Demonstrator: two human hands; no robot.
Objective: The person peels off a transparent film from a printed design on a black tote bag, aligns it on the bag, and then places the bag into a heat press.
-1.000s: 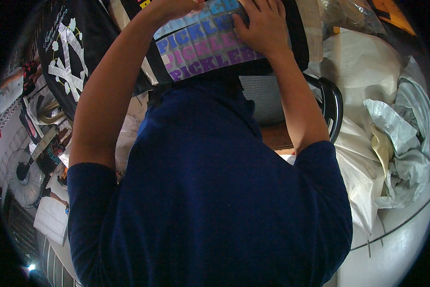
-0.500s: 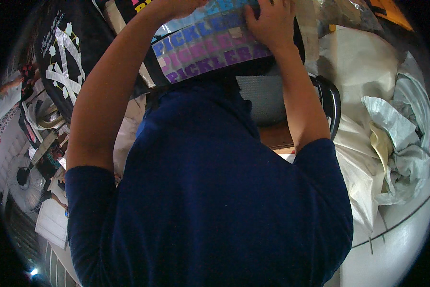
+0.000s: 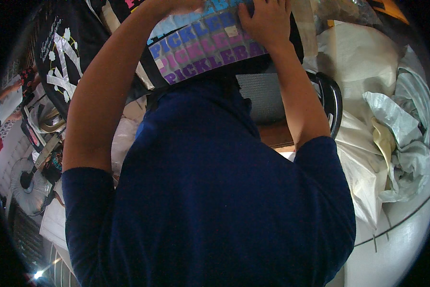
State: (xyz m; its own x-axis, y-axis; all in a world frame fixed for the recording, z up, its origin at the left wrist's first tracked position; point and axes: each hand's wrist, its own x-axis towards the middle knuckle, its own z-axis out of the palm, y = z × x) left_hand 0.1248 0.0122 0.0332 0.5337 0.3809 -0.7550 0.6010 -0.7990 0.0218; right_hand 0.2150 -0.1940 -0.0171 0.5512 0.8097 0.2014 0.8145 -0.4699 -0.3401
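A clear transfer film (image 3: 210,45) with rows of blue, pink and purple block letters lies over black fabric (image 3: 150,71) in front of me. My right hand (image 3: 267,24) rests on the right part of the film, palm down with its fingers apart. At the upper edge of the picture is my left hand (image 3: 186,5), over the film's light-blue upper rows. Most of its fingers are cut off by the frame, so its grip cannot be made out.
To the left hangs a black garment (image 3: 62,52) with white lettering and flowers. A fan (image 3: 29,186) stands beyond it. On the right are cream sacking (image 3: 358,57), a crumpled grey plastic bag (image 3: 406,143) and a curved black frame (image 3: 333,103). A textured grey pad (image 3: 260,98) sits beside my right forearm.
My right hand has shifted slightly left and up over the film. My left hand has slid a little up, out of the frame. The whole view has moved slightly.
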